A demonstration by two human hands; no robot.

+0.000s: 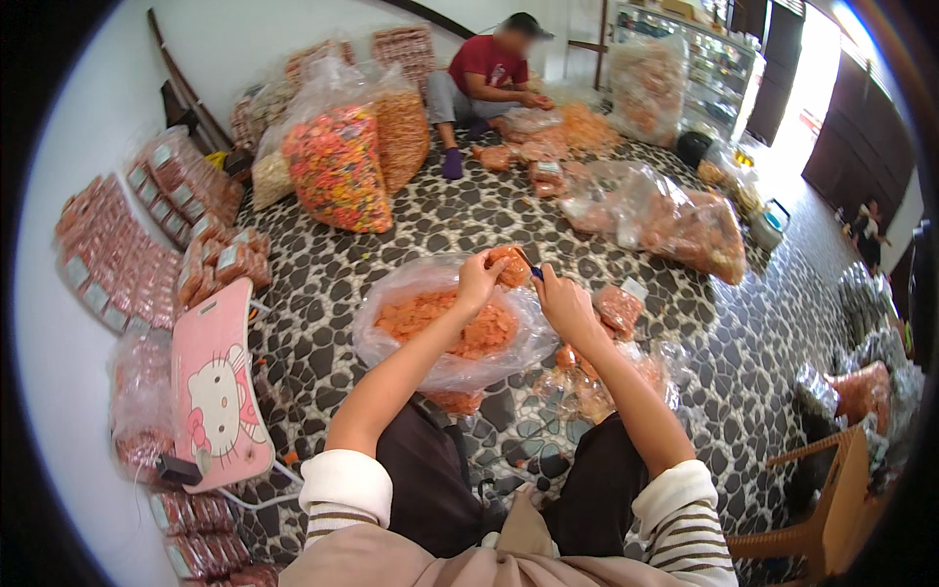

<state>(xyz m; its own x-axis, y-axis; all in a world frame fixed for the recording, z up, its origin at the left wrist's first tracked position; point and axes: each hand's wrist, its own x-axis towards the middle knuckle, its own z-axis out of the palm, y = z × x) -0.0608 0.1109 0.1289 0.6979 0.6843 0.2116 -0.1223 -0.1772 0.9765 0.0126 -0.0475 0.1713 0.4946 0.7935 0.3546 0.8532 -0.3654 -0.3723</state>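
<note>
My left hand point(479, 277) holds up a small clear packet of orange snacks point(511, 266) over a big open plastic bag of orange snacks point(445, 328) on the floor in front of me. Touching the packet's top from the right, my right hand point(562, 301) is closed around a small dark-blue tool point(533, 269). More small filled packets point(618, 308) lie just right of my right hand.
Rows of packed snack packets point(117, 259) and a pink cartoon-cat board point(217, 386) lie at left. Big bags of colourful and orange snacks point(337, 166) stand behind. A person in a red shirt point(484, 73) sits at the back. A wicker basket point(846, 499) is at lower right.
</note>
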